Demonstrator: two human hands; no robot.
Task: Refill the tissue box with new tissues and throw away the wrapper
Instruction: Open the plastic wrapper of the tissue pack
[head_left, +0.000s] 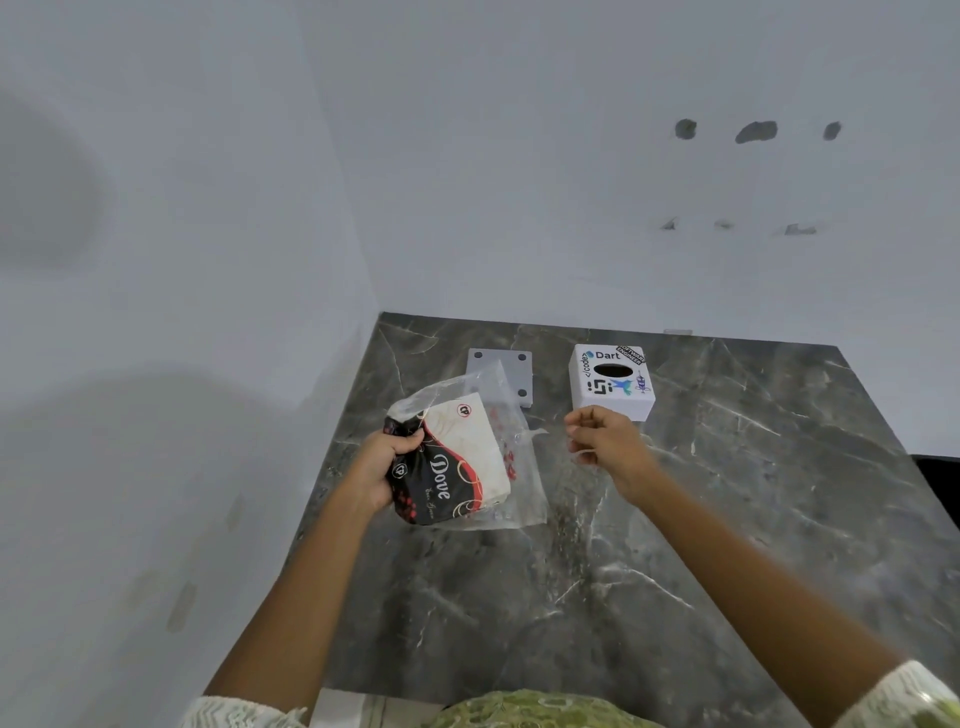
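My left hand (382, 462) grips the left end of a tissue pack (452, 462), printed black, red and cream with "Dove", held tilted above the marble counter. Its clear plastic wrapper (514, 467) hangs loose and torn open on the right side. My right hand (597, 439) is to the right of the pack with its fingers pinched on a thin clear strip of wrapper. The white cube tissue box (613, 384), covered in stickers with a dark oval slot on top, stands just behind my right hand. A flat white base plate (501, 366) with dark corner dots lies behind the pack.
The dark grey marble counter (649, 545) meets white walls at the left and back. A black gap shows at the counter's right edge (937, 483).
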